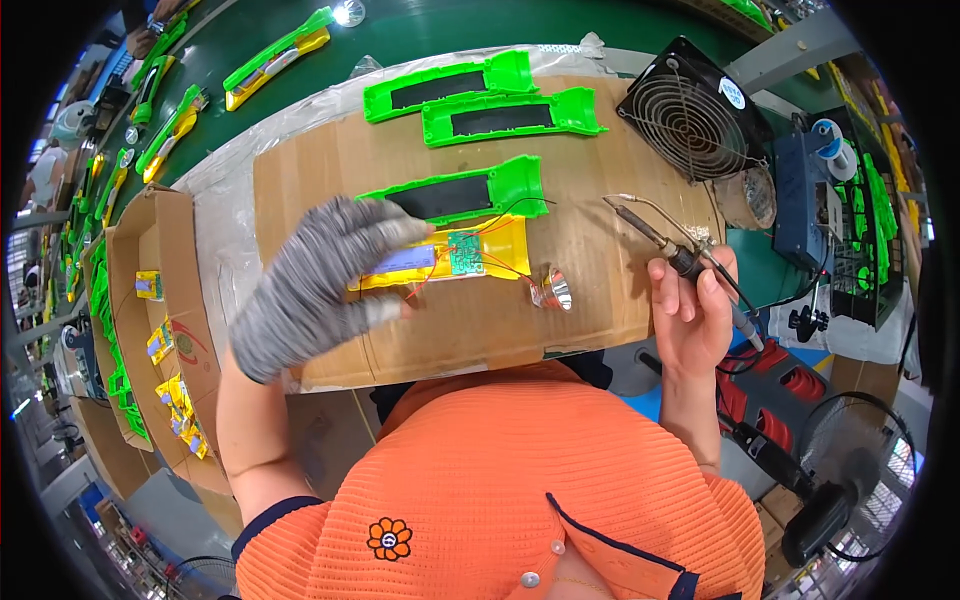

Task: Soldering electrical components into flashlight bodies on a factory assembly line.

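Note:
My right hand [692,310] grips a soldering iron [686,262] with a thin metal tube alongside its tip; the tip points up and left, apart from the work. In a grey glove with bare fingertips, my left hand [325,275] spreads over the left end of a yellow plastic shell [512,250], fingers and thumb apart. Inside the shell sit a purple battery [405,260] and a green circuit board [466,254] with red and black wires. Wires run to a silvery reflector cup [552,290] at its right. Just behind lies a green shell [515,188] with a black panel, partly covered by my left fingers.
Two more green shells [575,110] lie at the back of the cardboard-topped bench [470,345]. A black fan [690,110] and a blue box-shaped unit [803,185] stand right. Left is a carton [128,285] with yellow pieces. Green and yellow assemblies [280,65] lie beyond.

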A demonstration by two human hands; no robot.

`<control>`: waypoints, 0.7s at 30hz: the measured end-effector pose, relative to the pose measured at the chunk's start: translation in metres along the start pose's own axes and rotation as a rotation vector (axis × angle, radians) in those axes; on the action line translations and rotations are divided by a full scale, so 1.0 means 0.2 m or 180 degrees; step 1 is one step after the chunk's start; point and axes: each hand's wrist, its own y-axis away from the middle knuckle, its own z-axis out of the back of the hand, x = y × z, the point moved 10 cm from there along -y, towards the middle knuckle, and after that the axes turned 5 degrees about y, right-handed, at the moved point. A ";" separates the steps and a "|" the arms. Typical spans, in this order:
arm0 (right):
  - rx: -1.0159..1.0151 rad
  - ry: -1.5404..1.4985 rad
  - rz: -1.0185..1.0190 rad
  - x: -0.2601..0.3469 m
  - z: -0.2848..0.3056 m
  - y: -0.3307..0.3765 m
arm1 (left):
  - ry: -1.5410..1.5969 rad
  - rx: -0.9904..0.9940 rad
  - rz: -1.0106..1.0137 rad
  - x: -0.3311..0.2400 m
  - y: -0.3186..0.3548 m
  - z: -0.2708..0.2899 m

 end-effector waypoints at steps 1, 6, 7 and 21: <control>0.0043 -0.0030 -0.0040 -0.01 -0.02 -0.01 | -0.0226 -0.0023 -0.0016 0.01 0.03 -0.06; 0.0511 -0.0081 -0.0183 -0.02 -0.15 0.01 | -0.0525 0.0080 -0.0187 0.02 0.08 -0.02; 0.0584 -0.0040 -0.0248 -0.02 -0.18 0.03 | -0.0521 -0.0087 -0.0165 0.00 0.09 0.01; 0.0975 0.0430 -0.0694 -0.14 -0.34 0.08 | 0.0747 -0.0757 0.0043 -0.03 0.16 0.02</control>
